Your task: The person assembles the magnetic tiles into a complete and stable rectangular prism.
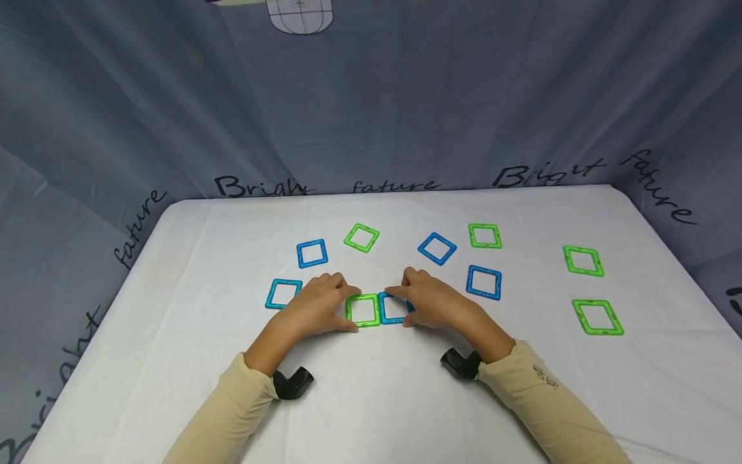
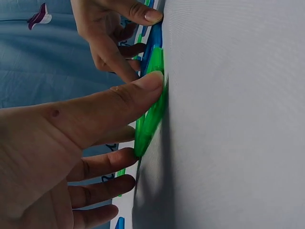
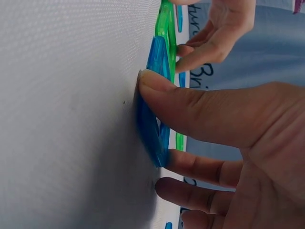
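Observation:
A green magnetic tile [image 1: 363,297], a hollow square, lies on the white tabletop with its right edge against a blue magnetic tile [image 1: 382,309]. My left hand [image 1: 315,304] pinches the green one from the left, thumb on the near edge and fingers at the far side. From the right, my right hand [image 1: 431,301] holds the blue one the same way, covering its right part. The left wrist view has the thumb on the green tile [image 2: 153,117]; in the right wrist view the other thumb presses the blue tile's edge [image 3: 148,117].
Behind the hands lie more loose square tiles, among them a blue tile [image 1: 313,263] and a green tile [image 1: 484,245]. A lighter blue tile [image 1: 271,295] sits beside the left hand. Two green tiles, one nearer [image 1: 603,331], are at far right. A grey curtain [image 1: 371,116] surrounds the table.

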Available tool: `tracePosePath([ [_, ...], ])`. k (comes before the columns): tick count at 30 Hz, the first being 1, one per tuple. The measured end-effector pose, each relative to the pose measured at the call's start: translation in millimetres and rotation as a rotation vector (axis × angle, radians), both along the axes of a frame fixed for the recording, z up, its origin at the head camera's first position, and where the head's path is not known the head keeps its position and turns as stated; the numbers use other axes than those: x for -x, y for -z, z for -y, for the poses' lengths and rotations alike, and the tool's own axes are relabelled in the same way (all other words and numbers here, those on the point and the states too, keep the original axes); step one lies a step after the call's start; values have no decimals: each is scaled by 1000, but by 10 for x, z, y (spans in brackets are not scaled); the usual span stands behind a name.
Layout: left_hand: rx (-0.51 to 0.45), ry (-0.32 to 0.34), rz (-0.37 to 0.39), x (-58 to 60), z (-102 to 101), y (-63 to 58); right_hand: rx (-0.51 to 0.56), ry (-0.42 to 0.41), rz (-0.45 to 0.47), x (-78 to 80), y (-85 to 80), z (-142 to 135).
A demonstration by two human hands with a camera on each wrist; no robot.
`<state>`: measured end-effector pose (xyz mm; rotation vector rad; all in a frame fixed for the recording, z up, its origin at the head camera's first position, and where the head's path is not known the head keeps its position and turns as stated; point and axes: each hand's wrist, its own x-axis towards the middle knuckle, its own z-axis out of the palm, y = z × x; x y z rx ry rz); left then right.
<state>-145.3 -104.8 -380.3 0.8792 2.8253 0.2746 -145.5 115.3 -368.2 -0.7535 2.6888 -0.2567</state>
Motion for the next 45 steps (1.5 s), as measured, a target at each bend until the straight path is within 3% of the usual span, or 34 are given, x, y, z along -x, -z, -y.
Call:
tracePosePath([
  [9,-22,-2,-42,-65,210,59,-8,25,16,-8,17,12],
  [15,-99,-66,-116,-106,452,82,-1,27,18,-1,10,14],
  [20,-154,-109,-164,-59,620,23,12,39,28,-4,-8,10],
  [25,-153,-141,-103,2,742,-32,16,32,30,-11,-33,-15],
  [33,-138,-186,-21,43,845,-7,19,24,31,-3,-32,-13],
  [40,-105,-193,41,54,898,-28,8,26,31,2,-13,8],
  [45,-91,-178,37,56,907,-36,6,24,29,4,-11,5],
])
